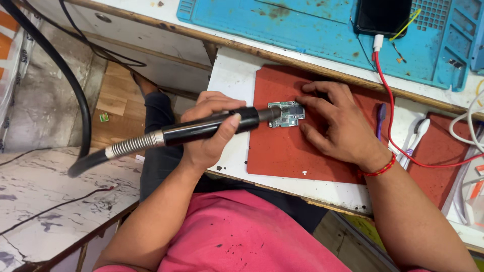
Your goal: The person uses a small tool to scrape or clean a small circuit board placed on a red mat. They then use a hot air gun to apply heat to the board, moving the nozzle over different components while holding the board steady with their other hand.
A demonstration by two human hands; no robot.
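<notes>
**Black handpiece held to a small green board on a red mat**

The left hand (209, 128) is wrapped tight around a black cylindrical handpiece with a ribbed metal collar (201, 130), thumb on top and fingers curled under; the tool's tip meets the left edge of a small green circuit board with silver shields (287, 114), though the tip itself is too small and dark to make out; a thick black hose (75, 95) runs from the collar off toward the upper left, its far end cut off by the frame edge.

The right hand (340, 123) lies flat, fingers spread, its fingertips pressing on and beside the board's right edge; it pins rather than grips, and the palm hides part of the mat beneath; a red thread bracelet (379, 170) circles the wrist.

The board sits near the upper middle of a red rectangular work mat (282, 151), which lies on the white desk (229, 75) close to its left edge; a second red mat shows at the right, mostly cut off.

Near the back edge lies a blue silicone repair mat (302, 25) bearing a dark phone (383, 16), only partly in view; a red cable with a white plug (390, 131) trails from it along the desk's right side; a small purple tool (380, 118) lies half hidden behind the right hand.
</notes>
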